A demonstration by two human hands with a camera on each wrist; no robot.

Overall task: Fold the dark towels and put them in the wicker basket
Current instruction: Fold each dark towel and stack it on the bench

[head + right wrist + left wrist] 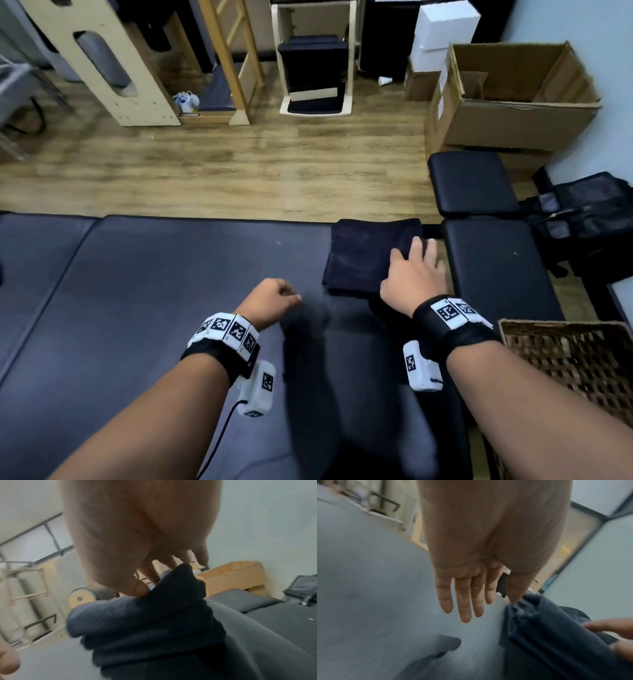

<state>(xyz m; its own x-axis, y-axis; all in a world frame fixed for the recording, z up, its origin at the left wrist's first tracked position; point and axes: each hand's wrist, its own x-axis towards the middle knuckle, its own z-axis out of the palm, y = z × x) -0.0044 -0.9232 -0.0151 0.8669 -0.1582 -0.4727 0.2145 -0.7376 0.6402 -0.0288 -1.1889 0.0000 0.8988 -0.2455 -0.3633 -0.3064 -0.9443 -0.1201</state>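
Note:
A folded dark towel [359, 253] lies at the far right of the grey padded mat [137, 291]. My right hand [414, 274] is on its right side. In the right wrist view the thumb and fingers of that hand [137, 534] pinch a thick fold of the towel [145, 622]. My left hand [277, 298] hovers over the mat just left of the towel and holds nothing. Its fingers [465, 601] hang straight, with the thumb close to the towel's edge [539, 635]. The wicker basket [548, 346] stands at the lower right, beside my right forearm.
A black padded bench [496, 267] runs along the mat's right side, with a black bag [589, 219] beyond it. An open cardboard box [513, 102] sits at the back right. Wooden frames [113, 61] stand across the wood floor.

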